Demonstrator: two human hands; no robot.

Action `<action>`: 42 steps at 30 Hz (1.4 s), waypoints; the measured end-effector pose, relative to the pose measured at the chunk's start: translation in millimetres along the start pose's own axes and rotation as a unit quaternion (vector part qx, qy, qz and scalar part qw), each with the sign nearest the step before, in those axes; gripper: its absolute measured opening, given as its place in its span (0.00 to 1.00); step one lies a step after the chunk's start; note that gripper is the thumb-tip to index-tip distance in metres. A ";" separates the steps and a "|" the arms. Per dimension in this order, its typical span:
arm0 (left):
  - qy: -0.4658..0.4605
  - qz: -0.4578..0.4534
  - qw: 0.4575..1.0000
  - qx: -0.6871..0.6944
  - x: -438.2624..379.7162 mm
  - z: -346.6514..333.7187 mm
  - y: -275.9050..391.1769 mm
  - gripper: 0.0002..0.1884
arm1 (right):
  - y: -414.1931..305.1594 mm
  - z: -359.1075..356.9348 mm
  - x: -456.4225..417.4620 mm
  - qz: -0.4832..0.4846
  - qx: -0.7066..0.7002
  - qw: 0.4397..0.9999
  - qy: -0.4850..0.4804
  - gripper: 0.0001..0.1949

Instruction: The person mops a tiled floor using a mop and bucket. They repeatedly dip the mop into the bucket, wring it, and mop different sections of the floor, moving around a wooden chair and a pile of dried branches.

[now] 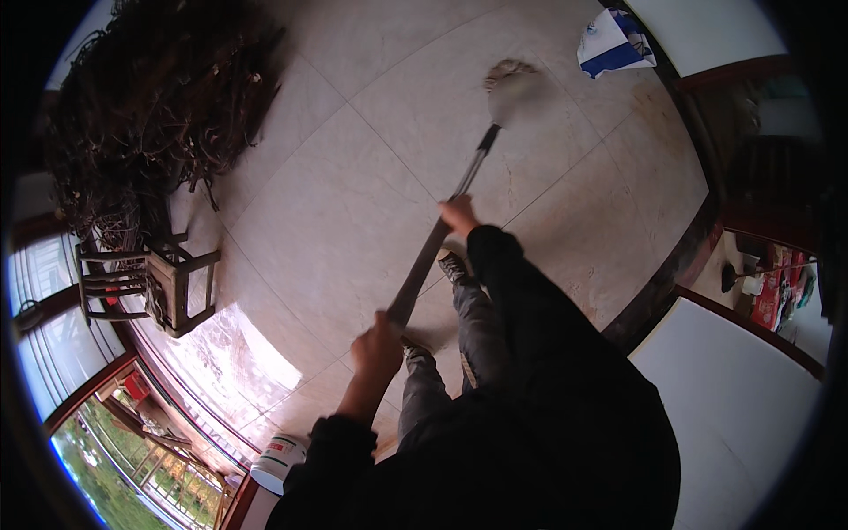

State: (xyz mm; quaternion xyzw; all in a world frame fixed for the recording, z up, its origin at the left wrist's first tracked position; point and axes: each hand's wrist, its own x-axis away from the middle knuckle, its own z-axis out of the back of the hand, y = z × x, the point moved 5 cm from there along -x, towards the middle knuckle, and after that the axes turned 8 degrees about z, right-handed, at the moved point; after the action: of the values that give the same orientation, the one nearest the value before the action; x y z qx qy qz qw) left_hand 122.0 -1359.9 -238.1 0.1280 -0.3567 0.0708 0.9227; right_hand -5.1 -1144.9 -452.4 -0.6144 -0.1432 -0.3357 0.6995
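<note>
Both hands grip the long handle of a mop (424, 265) that slants away from me over the tiled floor (318, 172). My left hand (377, 348) closes round the thick grey-brown lower part, nearest my body. Farther up, my right hand (458, 213) holds the handle where the thick part meets thinner metal rods. At the far end, the round pale mop head (513, 93) rests on or just above the tiles, with grey-brown strands along its far edge; it is blurred. My shoes stand either side of the handle's lower part.
A large heap of dark dry twigs (165, 99) lies at the upper left. Below it a wooden chair (179, 285) stands tilted or on its side. A white bucket (278, 460) is at the lower left, near the doorway. A blue-and-white bag (613, 46) lies by the right wall.
</note>
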 end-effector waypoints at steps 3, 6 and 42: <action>-0.046 0.051 0.995 -0.070 71.8 -6.6 -69.8 0.24 | 50.0 -74.1 60.7 0.124 0.203 0.971 -0.023 0.28; -0.089 0.166 0.979 -0.083 162.4 -6.4 -155.6 0.24 | 67.6 -165.2 181.0 0.035 0.179 0.966 -0.181 0.38; 0.051 0.405 0.799 0.442 246.0 -40.8 -211.8 0.31 | 58.6 -350.7 271.6 0.025 0.170 0.910 -0.378 0.04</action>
State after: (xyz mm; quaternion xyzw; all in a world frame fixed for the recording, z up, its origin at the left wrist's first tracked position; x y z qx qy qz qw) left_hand 376.1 -1541.3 -140.2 0.3618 -0.2587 0.5942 0.6702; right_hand 157.6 -1558.7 -402.3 -0.5705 -0.4368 -0.0314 0.6948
